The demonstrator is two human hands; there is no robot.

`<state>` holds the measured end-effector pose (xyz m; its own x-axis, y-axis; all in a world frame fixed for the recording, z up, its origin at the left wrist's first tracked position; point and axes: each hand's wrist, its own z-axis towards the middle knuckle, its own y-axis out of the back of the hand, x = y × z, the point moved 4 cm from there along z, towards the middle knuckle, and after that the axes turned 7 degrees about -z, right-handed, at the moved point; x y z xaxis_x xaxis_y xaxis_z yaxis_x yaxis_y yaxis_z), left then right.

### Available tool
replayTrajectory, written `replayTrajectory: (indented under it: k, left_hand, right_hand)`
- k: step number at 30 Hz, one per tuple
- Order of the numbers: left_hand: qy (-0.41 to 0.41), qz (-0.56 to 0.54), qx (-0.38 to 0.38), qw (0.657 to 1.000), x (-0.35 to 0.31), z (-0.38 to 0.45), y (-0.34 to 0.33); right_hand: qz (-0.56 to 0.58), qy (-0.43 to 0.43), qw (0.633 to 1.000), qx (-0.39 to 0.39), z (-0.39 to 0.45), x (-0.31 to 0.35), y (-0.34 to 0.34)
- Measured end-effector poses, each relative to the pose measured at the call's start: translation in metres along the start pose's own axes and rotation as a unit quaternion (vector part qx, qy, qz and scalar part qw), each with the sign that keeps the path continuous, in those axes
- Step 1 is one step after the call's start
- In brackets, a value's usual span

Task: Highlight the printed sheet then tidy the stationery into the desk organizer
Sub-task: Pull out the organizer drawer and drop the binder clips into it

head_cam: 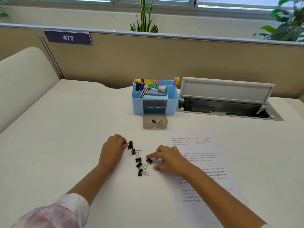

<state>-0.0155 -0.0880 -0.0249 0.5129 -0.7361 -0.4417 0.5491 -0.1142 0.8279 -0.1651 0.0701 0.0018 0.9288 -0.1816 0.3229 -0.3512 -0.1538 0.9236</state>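
Observation:
Several black binder clips (139,159) lie scattered on the white desk between my hands. My left hand (113,148) pinches the wire handle of the top clip (130,143). My right hand (167,157) rests over the printed sheet's left edge, its index fingertip touching another clip (148,161). The printed sheet (202,162) lies flat to the right, partly under my right forearm. The blue desk organizer (172,99) stands at the back with pens, markers and an eraser in it. Its grey drawer (155,123) sits pulled out in front, with clips inside.
An open cable hatch (227,102) with a raised lid sits right of the organizer. A beige partition (164,60) closes off the desk's far edge. A cream chair back (21,79) stands at the left. Plants stand behind the partition.

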Motion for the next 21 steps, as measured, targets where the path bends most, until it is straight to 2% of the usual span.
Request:
replayTrajectory:
  k: [8, 11, 16, 21]
  left_hand:
    - [0.031, -0.048, 0.002, 0.998, 0.000, -0.005, 0.002]
    - [0.052, -0.068, 0.005, 0.996, 0.002, -0.004, 0.001]
    - [0.066, -0.070, 0.019, 0.995, 0.004, -0.003, -0.001]
    - [0.105, -0.108, 0.022, 0.988, 0.002, -0.003, 0.001]
  right_hand:
    - [0.026, -0.042, 0.999, -0.009, 0.010, -0.014, 0.012]
    - [0.076, -0.092, 0.990, -0.071, 0.016, -0.029, 0.033]
    - [0.083, -0.196, 0.956, -0.204, 0.038, -0.047, 0.075]
    - [0.090, -0.226, 0.944, -0.223, 0.058, -0.051, 0.090]
